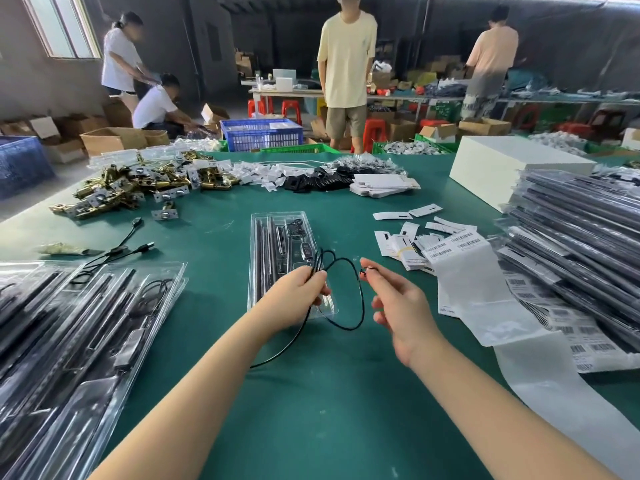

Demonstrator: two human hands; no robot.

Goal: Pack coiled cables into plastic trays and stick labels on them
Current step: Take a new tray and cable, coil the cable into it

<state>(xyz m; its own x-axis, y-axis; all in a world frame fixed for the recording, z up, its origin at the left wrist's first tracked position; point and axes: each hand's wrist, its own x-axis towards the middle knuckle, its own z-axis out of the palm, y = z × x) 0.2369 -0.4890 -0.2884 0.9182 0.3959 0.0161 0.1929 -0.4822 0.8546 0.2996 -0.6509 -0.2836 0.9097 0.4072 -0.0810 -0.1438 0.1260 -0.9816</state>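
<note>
A clear plastic tray (273, 237) with black rods and a small controller lies on the green table in front of me. My left hand (298, 292) grips a thin black cable (358, 299) over the tray's near end. The cable makes a loop between my hands, and one length trails back toward me along the table. My right hand (394, 299) pinches the cable's end between thumb and forefinger, to the right of the tray. A strip of barcode labels (453, 244) lies to the right, with its white backing paper (485, 299) running toward me.
Filled clear trays (79, 327) are stacked at the left, and more (581, 244) at the right. Loose black cables (128, 247), brass hardware (138, 185), white tags (408, 220) and a white box (512, 168) lie farther back. Several people stand or crouch beyond the table.
</note>
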